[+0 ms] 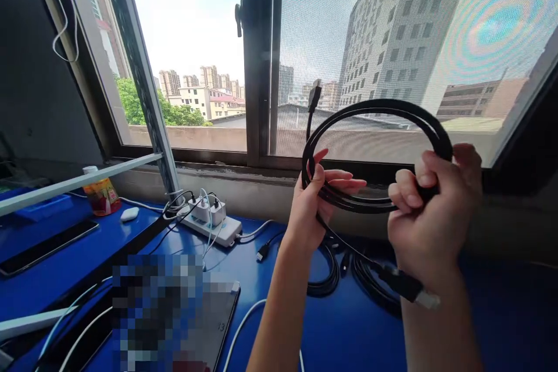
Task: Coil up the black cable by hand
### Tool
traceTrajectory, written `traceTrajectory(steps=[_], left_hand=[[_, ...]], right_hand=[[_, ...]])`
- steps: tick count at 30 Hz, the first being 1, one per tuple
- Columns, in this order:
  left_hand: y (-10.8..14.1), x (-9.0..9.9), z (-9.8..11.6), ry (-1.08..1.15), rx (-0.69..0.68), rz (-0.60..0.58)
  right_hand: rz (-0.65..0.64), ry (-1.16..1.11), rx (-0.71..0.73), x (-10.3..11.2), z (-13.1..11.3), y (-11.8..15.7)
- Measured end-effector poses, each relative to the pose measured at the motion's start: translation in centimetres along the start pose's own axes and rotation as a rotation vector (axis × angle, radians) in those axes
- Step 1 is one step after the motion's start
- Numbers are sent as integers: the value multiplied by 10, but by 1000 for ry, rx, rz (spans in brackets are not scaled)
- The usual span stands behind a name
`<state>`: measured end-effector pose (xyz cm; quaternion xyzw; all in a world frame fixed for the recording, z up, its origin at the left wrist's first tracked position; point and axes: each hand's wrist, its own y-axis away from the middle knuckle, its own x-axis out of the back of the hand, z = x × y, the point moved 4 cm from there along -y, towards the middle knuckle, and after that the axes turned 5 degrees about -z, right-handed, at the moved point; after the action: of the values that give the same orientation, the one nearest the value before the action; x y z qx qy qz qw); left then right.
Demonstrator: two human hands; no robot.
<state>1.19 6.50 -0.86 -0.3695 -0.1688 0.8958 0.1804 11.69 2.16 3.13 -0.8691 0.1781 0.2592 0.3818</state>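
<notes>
Coiled cable [387,106] in both hands [307,206] [442,203]

On the blue table [344,334], a power strip [231,233] is set near the wall; black coils [333,279] are laid at right, a phone [50,247] and orange tub [103,197] placed at left.

Left hand [314,195] curves loosely, right hand [429,200] clenches.

Daylit window [258,70]; blue tabletop [344,337] below
</notes>
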Motion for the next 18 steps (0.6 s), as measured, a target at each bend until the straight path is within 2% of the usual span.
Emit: traceTrajectory(steps=[2,5,8,14,18], left_hand=[[0,2,3,-38,-32,34],[0,8,10,-186,-98,33],[1,15,18,-324,-138,-4],[8,14,33,-534,-138,-81],[11,10,37,-614,-111,-88]], right_hand=[[10,18,-78,3,5,-4],[-39,139,-43,7,7,-8],[-90,322,52,10,9,-8],[50,563,454,8,4,3],[89,608,486,6,3,6]])
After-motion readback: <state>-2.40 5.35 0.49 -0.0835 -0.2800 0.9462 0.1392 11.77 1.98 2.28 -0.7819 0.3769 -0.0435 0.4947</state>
